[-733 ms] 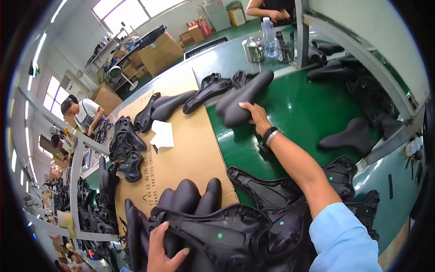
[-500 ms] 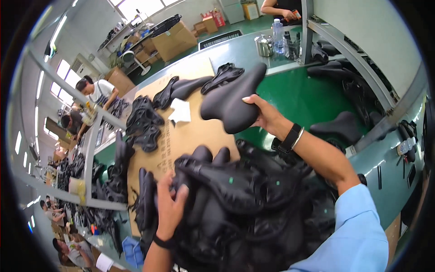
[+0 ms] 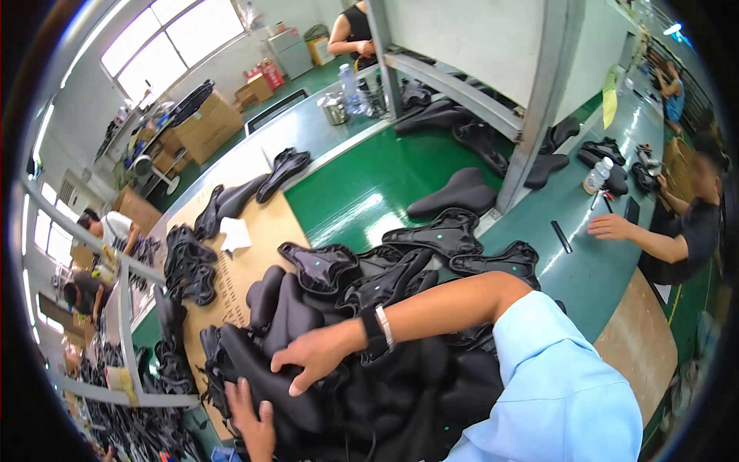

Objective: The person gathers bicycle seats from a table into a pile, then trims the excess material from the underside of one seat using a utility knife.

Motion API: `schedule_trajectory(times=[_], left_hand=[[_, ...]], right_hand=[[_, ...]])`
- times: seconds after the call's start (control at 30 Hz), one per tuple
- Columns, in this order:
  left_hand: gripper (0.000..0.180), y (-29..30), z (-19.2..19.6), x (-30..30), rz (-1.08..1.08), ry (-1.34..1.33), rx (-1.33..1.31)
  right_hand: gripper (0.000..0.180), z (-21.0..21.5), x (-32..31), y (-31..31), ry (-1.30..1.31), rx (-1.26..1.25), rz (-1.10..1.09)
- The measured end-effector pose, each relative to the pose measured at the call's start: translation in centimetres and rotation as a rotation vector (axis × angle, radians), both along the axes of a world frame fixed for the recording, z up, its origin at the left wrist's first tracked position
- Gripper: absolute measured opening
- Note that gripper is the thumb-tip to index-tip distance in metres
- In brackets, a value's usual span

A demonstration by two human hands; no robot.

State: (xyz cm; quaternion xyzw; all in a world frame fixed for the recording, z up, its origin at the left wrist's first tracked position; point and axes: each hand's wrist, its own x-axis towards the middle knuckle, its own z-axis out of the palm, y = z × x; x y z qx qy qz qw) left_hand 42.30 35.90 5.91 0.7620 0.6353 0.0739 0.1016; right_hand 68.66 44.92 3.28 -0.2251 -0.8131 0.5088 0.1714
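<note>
A smooth black bicycle saddle [image 3: 258,366] lies on a heap of saddles in front of me. My right hand [image 3: 327,356] reaches across from the right, its thumb and fingers apart over the saddle's top; a dark-banded watch is on that wrist. Near the saddle's lower left side is my left hand [image 3: 250,422], open with thumb and fingers spread. More saddles fill the heap, some with smooth covers up, others showing their hollow black undersides, such as the upturned saddle [image 3: 319,266] at its far edge.
Brown cardboard [image 3: 231,269] covers part of the table, with a white paper [image 3: 235,233] and other saddles on it. Beyond is a green surface [image 3: 346,196] beside a metal post [image 3: 531,131]. At right, a co-worker's hand [image 3: 612,227] extends near a bottle [image 3: 597,175].
My right hand has come down from holding a saddle up over the table to the heap, and holds none aloft now. The view has turned right, bringing in a co-worker.
</note>
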Motion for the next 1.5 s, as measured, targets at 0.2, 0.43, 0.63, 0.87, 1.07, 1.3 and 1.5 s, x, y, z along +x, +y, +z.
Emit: schedule_trajectory(times=[0.2, 0.43, 0.63, 0.87, 1.07, 1.3, 1.5], left_hand=[[0.057, -1.8, -3.8, -1.5, 0.085, -0.37, -0.006], [0.063, -2.1, -4.6, -0.6, 0.164, -0.516, -0.1], [0.073, -1.2, -6.1, -1.4, 0.18, -0.577, -0.128], [0.071, -1.4, -5.4, -0.9, 0.206, -0.524, -0.11], [0.061, -1.6, -4.7, 0.6, 0.222, -0.708, -0.152], [0.062, -2.0, -5.0, -1.3, 0.119, -0.531, -0.128], [0.068, -2.8, 1.7, 2.5, 0.089, -0.336, 0.267]], right_hand=[[0.038, -7.2, 23.5, 10.9, -0.048, 0.427, -1.081], [0.063, -18.9, 43.9, 11.6, -1.011, 0.063, -2.026], [0.071, -22.8, 52.6, 9.5, -1.006, -0.346, -2.282], [0.045, -18.0, 48.2, 8.2, 0.146, -0.007, -1.722], [0.054, -17.1, 41.7, 5.1, 0.172, -0.797, -1.366], [0.042, -11.6, 31.1, 10.7, 0.725, -0.864, -1.052], [0.056, -0.4, 14.4, 11.7, 0.972, -0.921, -0.435]])
